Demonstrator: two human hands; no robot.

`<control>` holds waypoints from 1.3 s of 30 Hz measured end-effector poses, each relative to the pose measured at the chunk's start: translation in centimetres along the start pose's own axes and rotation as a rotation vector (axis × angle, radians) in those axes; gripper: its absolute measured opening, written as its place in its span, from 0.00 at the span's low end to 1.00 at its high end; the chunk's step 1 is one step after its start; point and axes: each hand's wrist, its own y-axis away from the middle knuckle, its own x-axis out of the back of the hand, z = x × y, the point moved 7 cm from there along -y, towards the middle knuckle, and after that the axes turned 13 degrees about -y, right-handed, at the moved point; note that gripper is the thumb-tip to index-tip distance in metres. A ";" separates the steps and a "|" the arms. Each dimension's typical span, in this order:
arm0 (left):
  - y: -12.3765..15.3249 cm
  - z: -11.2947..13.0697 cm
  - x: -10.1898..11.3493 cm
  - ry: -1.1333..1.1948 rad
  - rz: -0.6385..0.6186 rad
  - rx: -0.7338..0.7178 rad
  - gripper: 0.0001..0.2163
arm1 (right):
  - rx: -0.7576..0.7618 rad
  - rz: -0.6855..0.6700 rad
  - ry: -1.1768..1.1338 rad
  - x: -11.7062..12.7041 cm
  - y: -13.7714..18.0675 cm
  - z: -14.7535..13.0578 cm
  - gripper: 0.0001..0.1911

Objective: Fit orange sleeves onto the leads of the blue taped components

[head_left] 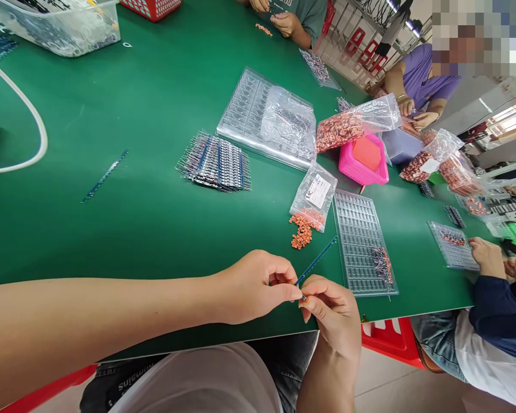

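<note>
Near the table's front edge, my left hand (258,287) is closed in a pinch on the end of a narrow blue strip (318,262), which slants up to the right. My right hand (333,307) meets it fingertip to fingertip, pinching a small orange piece (304,298) at the strip's end; the fingers mostly hide it. Just beyond lies a pile of small orange rings (301,232), spilling from a clear labelled bag (316,192). To the right, a clear compartment tray (359,235) holds a cluster of orange-and-metal parts (382,267).
A stack of blue-and-silver strips (215,163) and a larger clear tray (245,109) lie farther back. One loose strip (105,176) is at left, near a white cable (38,126). A pink basket (363,163) stands by bagged orange parts (339,129). Co-workers sit across and at right.
</note>
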 end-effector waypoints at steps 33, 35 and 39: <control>0.0 -0.3 -0.5 -0.041 -0.006 -0.028 0.10 | 0.002 -0.056 0.017 -0.6 -0.3 -0.5 0.02; 0.0 -0.4 -0.5 -0.041 -0.006 -0.026 0.10 | -0.007 -0.049 0.025 -0.6 -0.4 -0.6 0.02; -0.1 -0.4 -0.5 -0.046 0.000 -0.033 0.09 | -0.030 -0.035 0.033 -0.6 -0.5 -0.5 0.04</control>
